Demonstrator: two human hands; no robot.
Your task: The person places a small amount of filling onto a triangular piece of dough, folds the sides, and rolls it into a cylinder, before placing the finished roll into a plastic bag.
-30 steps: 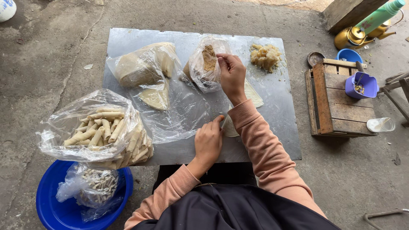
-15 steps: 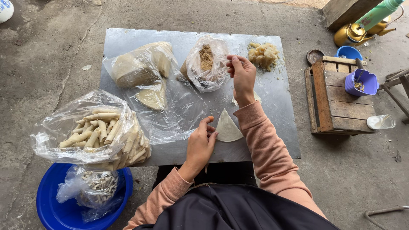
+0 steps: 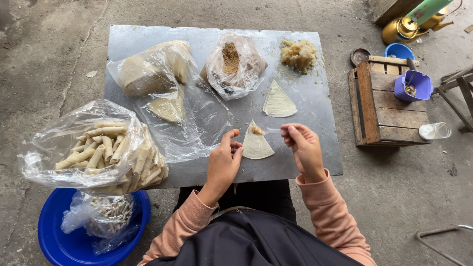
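A pale triangular wrapper (image 3: 257, 148) lies on the metal sheet (image 3: 315, 148) in front of me, with a small dab of brown filling (image 3: 257, 130) near its top corner. My left hand (image 3: 222, 160) pinches the wrapper's left edge. My right hand (image 3: 303, 148) is just right of it and holds a thin pale spoon (image 3: 272, 130) whose tip reaches the filling. A clear bag of brown filling (image 3: 231, 64) stands open at the back centre. A second triangular wrapper (image 3: 278, 101) lies flat between that bag and my hands.
A heap of yellowish mash (image 3: 299, 53) sits at the back right. Bagged wrappers (image 3: 157, 74) and a bag of finished rolls (image 3: 103, 148) lie left; a blue basin (image 3: 59, 241) is on the floor. A wooden crate (image 3: 379, 103), purple cup (image 3: 413, 84) and brass kettle (image 3: 401, 29) stand right.
My right hand left the filling bag and came down to the near wrapper with the spoon, leaving filling on it. My left hand shifted to the wrapper's left edge.
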